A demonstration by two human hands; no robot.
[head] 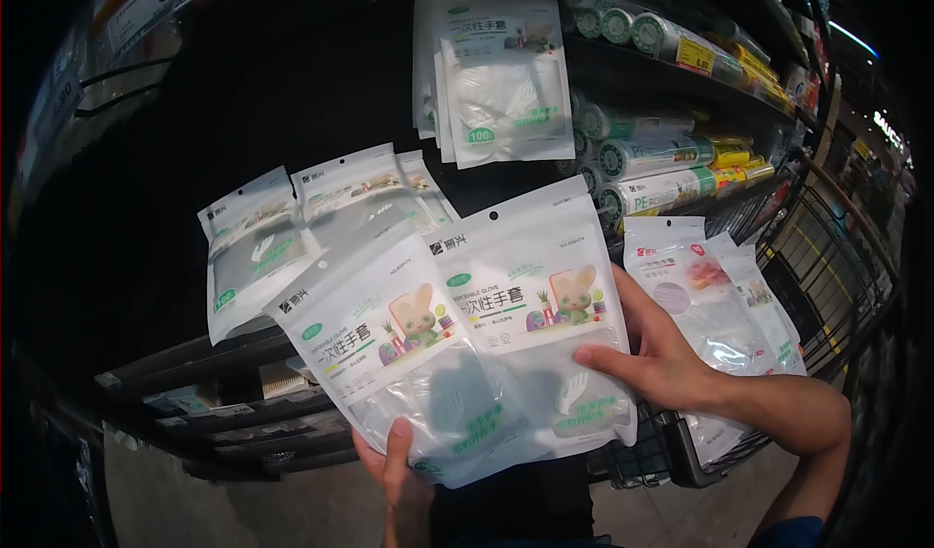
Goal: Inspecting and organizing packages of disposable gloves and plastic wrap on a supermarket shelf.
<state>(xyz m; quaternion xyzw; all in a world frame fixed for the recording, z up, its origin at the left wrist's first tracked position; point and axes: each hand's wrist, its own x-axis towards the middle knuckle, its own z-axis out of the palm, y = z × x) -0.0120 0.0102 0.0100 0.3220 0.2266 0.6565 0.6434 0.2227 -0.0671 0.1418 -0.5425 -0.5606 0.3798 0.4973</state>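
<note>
My left hand (398,449) grips the lower edge of a white plastic pouch of disposable gloves (408,358), thumb in front. My right hand (646,351) holds a matching glove pouch (540,314) by its right side, its thumb on the front and its fingers behind. The left pouch overlaps the lower left part of the right one. Both are tilted and carry a printed rabbit figure. Behind them on the left, more glove pouches (255,256) lean together. Another group of glove pouches (507,81) hangs at the top centre.
Wrapped film rolls (653,154) lie stacked on dark shelves at the upper right. A wire shopping cart (824,256) stands at the right, with glove pouches (675,278) at its near end. Low dark shelves (219,409) run at the lower left. Price tags (164,1) hang at the upper left.
</note>
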